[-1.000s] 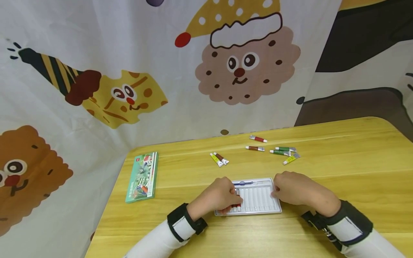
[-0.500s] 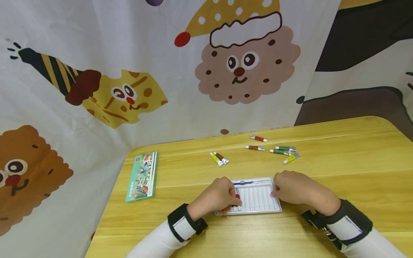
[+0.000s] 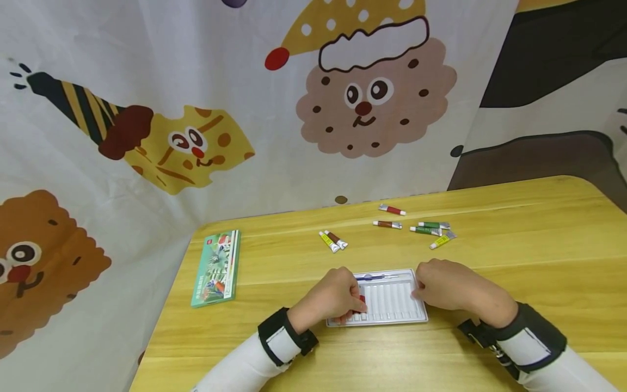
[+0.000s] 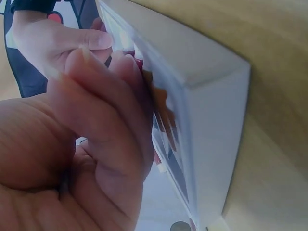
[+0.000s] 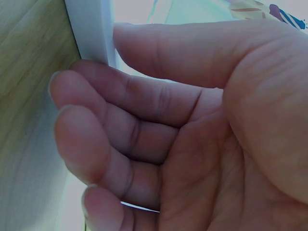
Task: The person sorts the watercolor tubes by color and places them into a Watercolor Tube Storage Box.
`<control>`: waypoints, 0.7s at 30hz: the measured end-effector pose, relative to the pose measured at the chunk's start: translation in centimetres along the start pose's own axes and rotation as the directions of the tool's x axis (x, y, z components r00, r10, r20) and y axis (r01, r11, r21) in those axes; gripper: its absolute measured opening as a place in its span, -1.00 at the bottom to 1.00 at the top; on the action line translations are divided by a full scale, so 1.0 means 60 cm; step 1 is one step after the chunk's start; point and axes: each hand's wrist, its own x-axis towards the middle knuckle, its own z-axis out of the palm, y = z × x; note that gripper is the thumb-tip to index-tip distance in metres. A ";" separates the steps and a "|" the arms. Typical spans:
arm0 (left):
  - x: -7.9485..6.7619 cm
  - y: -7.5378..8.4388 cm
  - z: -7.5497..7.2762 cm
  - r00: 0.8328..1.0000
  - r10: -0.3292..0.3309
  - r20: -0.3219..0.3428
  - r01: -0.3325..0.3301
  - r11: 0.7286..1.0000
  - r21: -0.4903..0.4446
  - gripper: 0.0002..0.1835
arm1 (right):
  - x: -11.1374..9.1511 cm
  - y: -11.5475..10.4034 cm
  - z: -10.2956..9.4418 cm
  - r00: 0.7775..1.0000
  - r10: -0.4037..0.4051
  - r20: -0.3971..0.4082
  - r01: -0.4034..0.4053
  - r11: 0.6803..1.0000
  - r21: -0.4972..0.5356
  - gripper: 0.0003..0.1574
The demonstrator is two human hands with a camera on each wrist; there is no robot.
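Observation:
A white plastic tray [image 3: 395, 300] with slots lies on the table, a thin blue paintbrush [image 3: 373, 277] along its far side. Over its left part, my left hand [image 3: 333, 295] has curled fingers at a red paint tube [image 3: 363, 299] in a slot, mostly covering it. The left wrist view shows those fingers right at the tray's face, with the red tube [image 4: 139, 62] beyond them. At the opposite end, my right hand [image 3: 453, 286] grips the tray's short edge; thumb and index finger pinch the tray wall [image 5: 91, 31] in the right wrist view.
Behind the tray lie a yellow tube [image 3: 329, 242] and a brown tube [image 3: 336, 239]. Farther right are a red tube [image 3: 392, 209], another brown tube [image 3: 387, 224], two green tubes [image 3: 425, 231] and a yellow one [image 3: 442, 240]. A green paint box [image 3: 215, 268] lies at left.
The left fingers have shifted slightly over the red tube, and less of the tubes beneath them shows now. The right hand stays at the tray's edge.

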 end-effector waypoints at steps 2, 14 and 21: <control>0.002 -0.001 0.001 1.000 0.003 -0.005 -0.003 1.000 0.025 -0.66 | 0.001 0.000 0.000 1.000 0.002 0.000 -0.002 1.000 -0.003 -0.75; 0.003 -0.012 0.004 1.000 -0.020 -0.018 0.020 0.999 -0.027 -0.65 | 0.001 -0.001 0.000 1.000 0.003 0.006 -0.003 1.000 0.003 -0.74; 0.005 -0.007 0.003 0.998 -0.046 -0.048 0.047 0.999 0.008 -0.63 | 0.002 -0.001 0.000 1.000 0.007 0.007 -0.007 1.000 -0.001 -0.76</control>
